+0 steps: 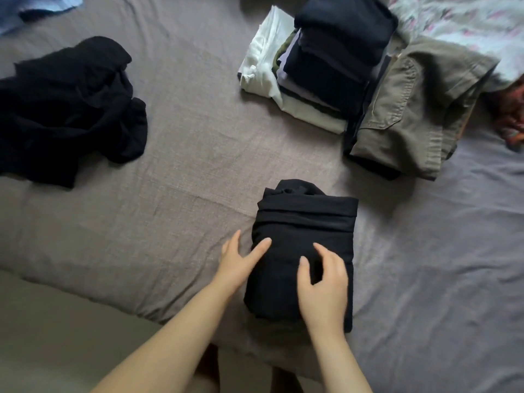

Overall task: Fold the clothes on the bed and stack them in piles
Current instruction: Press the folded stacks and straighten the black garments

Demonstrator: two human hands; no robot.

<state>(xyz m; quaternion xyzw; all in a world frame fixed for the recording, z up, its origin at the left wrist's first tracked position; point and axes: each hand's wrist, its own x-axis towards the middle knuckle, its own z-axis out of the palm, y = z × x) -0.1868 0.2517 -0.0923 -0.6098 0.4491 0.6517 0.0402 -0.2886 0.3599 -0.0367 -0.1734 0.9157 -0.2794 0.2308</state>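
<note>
Surface: grey-brown bed sheet (170, 171), wrinkled, bed edge at lower left.
Item in hand: folded black garment (303, 245), compact bundle near the front edge of the bed, directly ahead of the person.
Left hand: left hand (238, 265) at the bundle's left side, fingers straight and spread, index finger on the fabric, other fingers on the sheet just beside it; holds nothing.
Right hand: right hand (323, 285) on top of the bundle's near half, fingers loosely bent, touching or just over the cloth; no clear pinch, so relaxed rather than gripping.
Piles: stack of folded clothes (320, 66) at upper right, dark pieces over pale ones; folded khaki trousers (411, 109) just beside it on the right.
Unfolded: crumpled black garment (68, 109) at left, well apart from the bundle.
Step judged: pressing and squaring the fold before moving it to a pile.
How to do well: flatten top layer, tuck the bunched far end, slide both hands under opposite sides, lift level so layers stay together, set on matching dark stack.
Hard to tell: garment type; bundle's far end lumpy, unclear what sticks out.
Cut off: blue cloth (37, 9) top left, floral fabric (465, 24) top right, reddish item (513, 120) at right edge.
</note>
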